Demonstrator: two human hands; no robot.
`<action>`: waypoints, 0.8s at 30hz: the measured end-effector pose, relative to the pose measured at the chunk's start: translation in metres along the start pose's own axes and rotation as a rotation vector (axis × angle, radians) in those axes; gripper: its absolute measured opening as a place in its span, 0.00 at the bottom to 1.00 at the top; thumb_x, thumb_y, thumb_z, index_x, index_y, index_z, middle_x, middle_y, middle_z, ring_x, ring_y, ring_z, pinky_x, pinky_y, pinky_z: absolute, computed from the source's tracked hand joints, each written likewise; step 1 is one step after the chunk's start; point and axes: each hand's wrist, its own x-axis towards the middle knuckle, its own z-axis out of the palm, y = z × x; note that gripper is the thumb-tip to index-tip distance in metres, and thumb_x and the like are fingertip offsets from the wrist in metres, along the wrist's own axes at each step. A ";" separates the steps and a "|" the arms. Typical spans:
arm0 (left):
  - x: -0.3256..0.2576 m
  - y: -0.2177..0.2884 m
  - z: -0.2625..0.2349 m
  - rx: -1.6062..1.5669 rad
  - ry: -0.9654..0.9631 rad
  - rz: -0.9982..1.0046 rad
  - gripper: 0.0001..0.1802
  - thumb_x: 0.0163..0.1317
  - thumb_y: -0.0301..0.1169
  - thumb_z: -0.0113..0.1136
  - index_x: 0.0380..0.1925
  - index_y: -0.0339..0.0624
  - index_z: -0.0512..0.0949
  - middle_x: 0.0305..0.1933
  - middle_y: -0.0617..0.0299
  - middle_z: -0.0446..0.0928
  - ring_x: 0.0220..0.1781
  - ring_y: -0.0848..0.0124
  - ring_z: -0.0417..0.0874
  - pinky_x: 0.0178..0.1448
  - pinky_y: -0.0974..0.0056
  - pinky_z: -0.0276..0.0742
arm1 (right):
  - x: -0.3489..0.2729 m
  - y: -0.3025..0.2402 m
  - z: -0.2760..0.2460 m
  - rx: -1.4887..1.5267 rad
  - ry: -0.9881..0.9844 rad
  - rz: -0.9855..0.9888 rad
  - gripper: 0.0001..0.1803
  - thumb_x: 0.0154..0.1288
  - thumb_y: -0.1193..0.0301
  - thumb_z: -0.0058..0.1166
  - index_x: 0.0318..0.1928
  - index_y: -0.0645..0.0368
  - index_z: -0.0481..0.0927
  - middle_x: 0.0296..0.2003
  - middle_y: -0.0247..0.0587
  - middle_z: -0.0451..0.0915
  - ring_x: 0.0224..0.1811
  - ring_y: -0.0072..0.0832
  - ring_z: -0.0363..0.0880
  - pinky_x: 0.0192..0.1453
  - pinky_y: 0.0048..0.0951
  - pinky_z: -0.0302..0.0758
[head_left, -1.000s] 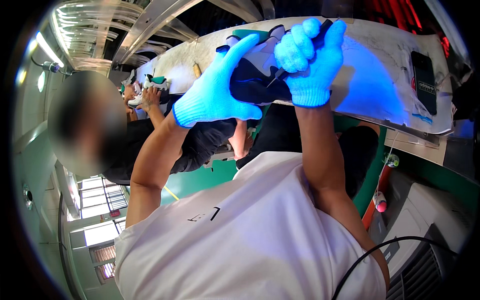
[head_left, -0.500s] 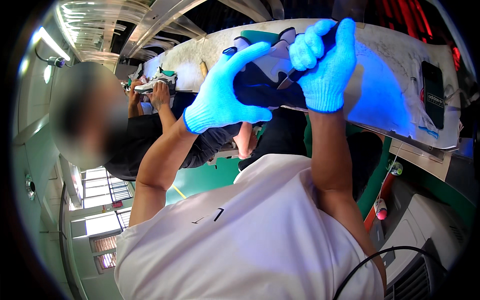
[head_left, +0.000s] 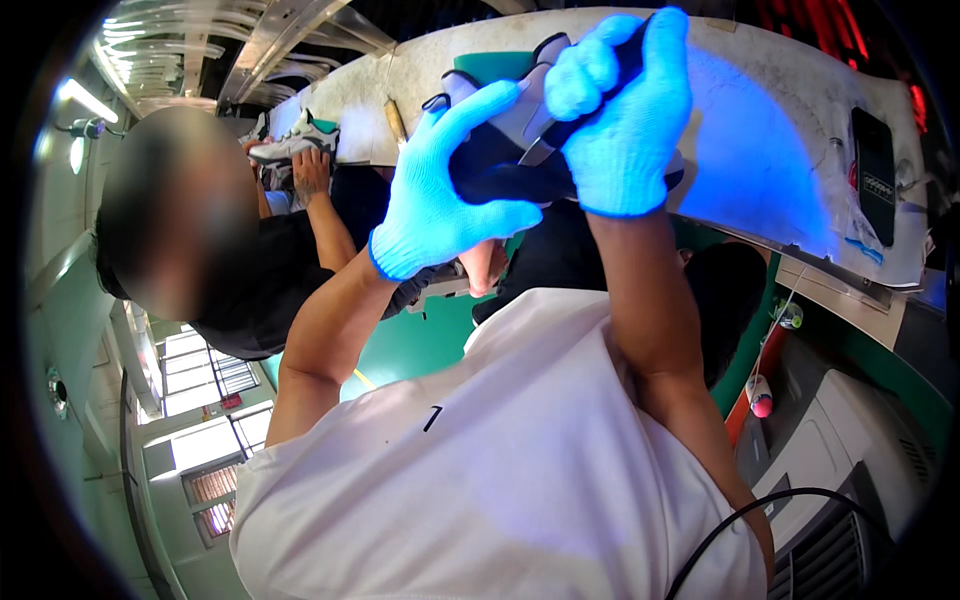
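Note:
A grey and black shoe [head_left: 518, 122] with a green lining is at the table's near edge, under blue light. My left hand [head_left: 440, 185], in a knit glove, grips it from the left, thumb and fingers spread around its side. A knife [head_left: 537, 152] with a dark handle and a short metal blade is in my right hand [head_left: 630, 120], also gloved. The right fingers are wrapped round the handle, which angles up towards the thumb. The blade lies against the shoe's side. My hands hide much of the shoe.
At left, a co-worker's hand [head_left: 311, 174] is on another sneaker [head_left: 292, 148]. A wooden-handled tool [head_left: 396, 122] lies on the pale table [head_left: 360, 105] between us. A dark phone [head_left: 873, 178] lies on the right, with a clear plastic bag [head_left: 848, 215] beside it. A machine [head_left: 860, 430] stands below right.
My right hand, with the knife, and the shoe appear slightly higher and further left, partly because the whole view has shifted. More of the blade shows. The co-worker's head and arms have moved a little.

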 end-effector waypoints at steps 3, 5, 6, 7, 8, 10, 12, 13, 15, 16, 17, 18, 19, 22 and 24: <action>-0.002 -0.003 0.003 -0.069 0.019 -0.018 0.60 0.45 0.40 0.94 0.81 0.42 0.75 0.76 0.50 0.79 0.76 0.57 0.82 0.83 0.51 0.76 | 0.014 0.001 -0.033 0.068 -0.225 0.011 0.30 0.91 0.40 0.41 0.38 0.48 0.78 0.20 0.30 0.67 0.17 0.26 0.66 0.22 0.32 0.65; -0.004 -0.002 0.003 -0.083 0.031 -0.018 0.60 0.45 0.38 0.94 0.80 0.42 0.75 0.76 0.50 0.79 0.76 0.58 0.83 0.82 0.51 0.77 | 0.023 -0.004 -0.050 0.018 -0.397 0.034 0.35 0.90 0.34 0.37 0.43 0.49 0.83 0.23 0.30 0.67 0.22 0.25 0.64 0.28 0.34 0.62; -0.007 -0.002 0.003 -0.088 0.043 -0.012 0.59 0.45 0.38 0.94 0.80 0.42 0.76 0.75 0.51 0.79 0.75 0.58 0.83 0.82 0.51 0.77 | 0.022 0.000 -0.052 0.033 -0.394 0.023 0.37 0.90 0.33 0.35 0.45 0.51 0.84 0.24 0.31 0.68 0.22 0.25 0.64 0.30 0.35 0.63; -0.007 -0.005 0.005 -0.102 0.049 -0.007 0.59 0.45 0.38 0.94 0.80 0.42 0.76 0.75 0.51 0.79 0.75 0.58 0.83 0.81 0.51 0.78 | 0.023 0.000 -0.053 0.014 -0.386 0.019 0.37 0.90 0.33 0.36 0.45 0.51 0.84 0.24 0.31 0.68 0.22 0.25 0.64 0.30 0.35 0.63; -0.006 -0.007 0.007 -0.124 0.061 -0.010 0.59 0.43 0.37 0.94 0.79 0.45 0.77 0.73 0.49 0.79 0.73 0.55 0.84 0.80 0.49 0.79 | 0.024 0.001 -0.054 -0.004 -0.378 0.015 0.37 0.90 0.34 0.36 0.45 0.51 0.85 0.24 0.31 0.68 0.22 0.25 0.64 0.30 0.35 0.63; -0.005 -0.008 0.010 -0.165 0.087 -0.015 0.58 0.40 0.37 0.93 0.78 0.51 0.79 0.69 0.45 0.78 0.69 0.50 0.85 0.76 0.46 0.82 | 0.024 0.000 -0.053 -0.017 -0.346 0.010 0.36 0.89 0.34 0.37 0.46 0.52 0.85 0.25 0.31 0.68 0.23 0.25 0.63 0.30 0.35 0.63; -0.005 -0.008 0.009 -0.122 0.091 0.012 0.58 0.40 0.38 0.93 0.78 0.52 0.79 0.68 0.45 0.79 0.68 0.49 0.85 0.75 0.46 0.83 | 0.020 -0.002 -0.048 -0.005 -0.298 0.008 0.36 0.89 0.34 0.38 0.45 0.52 0.84 0.25 0.30 0.68 0.23 0.26 0.63 0.30 0.35 0.63; -0.005 -0.007 0.009 -0.099 0.091 0.026 0.58 0.40 0.39 0.93 0.78 0.52 0.78 0.68 0.45 0.79 0.68 0.49 0.86 0.75 0.45 0.83 | 0.019 -0.004 -0.048 -0.015 -0.298 0.009 0.36 0.89 0.34 0.39 0.45 0.53 0.84 0.25 0.30 0.68 0.24 0.26 0.63 0.30 0.35 0.63; -0.005 -0.003 0.008 -0.060 0.092 0.021 0.58 0.40 0.40 0.93 0.78 0.53 0.78 0.67 0.44 0.79 0.68 0.48 0.86 0.74 0.45 0.83 | 0.017 -0.007 -0.049 -0.035 -0.297 0.010 0.35 0.89 0.35 0.40 0.45 0.53 0.83 0.25 0.30 0.68 0.24 0.26 0.64 0.31 0.34 0.64; -0.005 -0.002 0.008 -0.039 0.090 0.020 0.59 0.40 0.40 0.93 0.78 0.53 0.78 0.67 0.44 0.79 0.68 0.47 0.86 0.74 0.45 0.84 | 0.015 -0.008 -0.048 -0.021 -0.277 0.014 0.35 0.89 0.35 0.41 0.46 0.53 0.83 0.25 0.30 0.67 0.24 0.25 0.64 0.31 0.34 0.64; -0.005 0.000 0.008 -0.023 0.085 0.023 0.58 0.40 0.40 0.93 0.78 0.53 0.78 0.66 0.43 0.79 0.67 0.47 0.86 0.73 0.45 0.84 | 0.013 -0.010 -0.046 -0.007 -0.257 0.018 0.35 0.89 0.35 0.41 0.46 0.53 0.83 0.25 0.29 0.67 0.25 0.25 0.64 0.31 0.34 0.64; -0.005 0.002 0.007 -0.006 0.080 0.025 0.58 0.41 0.40 0.93 0.78 0.54 0.78 0.66 0.43 0.78 0.67 0.47 0.86 0.73 0.45 0.84 | 0.012 -0.011 -0.045 0.008 -0.237 0.023 0.35 0.89 0.35 0.41 0.46 0.53 0.83 0.25 0.29 0.66 0.25 0.25 0.64 0.32 0.34 0.64; -0.004 0.002 0.008 0.008 0.073 0.033 0.58 0.41 0.40 0.92 0.78 0.54 0.78 0.66 0.43 0.78 0.67 0.47 0.86 0.73 0.45 0.84 | 0.016 -0.015 -0.051 0.110 -0.214 0.054 0.34 0.89 0.35 0.41 0.46 0.53 0.83 0.25 0.29 0.66 0.25 0.25 0.64 0.32 0.33 0.64; -0.008 -0.002 0.008 -0.053 0.071 0.035 0.58 0.41 0.38 0.91 0.79 0.55 0.77 0.67 0.43 0.77 0.66 0.46 0.86 0.71 0.46 0.85 | 0.021 -0.021 -0.059 0.300 -0.115 0.167 0.32 0.90 0.38 0.41 0.47 0.54 0.82 0.25 0.28 0.65 0.25 0.25 0.62 0.32 0.32 0.64; -0.008 -0.003 0.008 -0.063 0.070 0.035 0.58 0.41 0.37 0.91 0.79 0.57 0.76 0.67 0.43 0.76 0.65 0.47 0.86 0.71 0.47 0.85 | 0.014 -0.014 -0.046 0.090 -0.196 0.065 0.32 0.91 0.39 0.40 0.46 0.53 0.82 0.25 0.29 0.65 0.24 0.24 0.63 0.31 0.32 0.63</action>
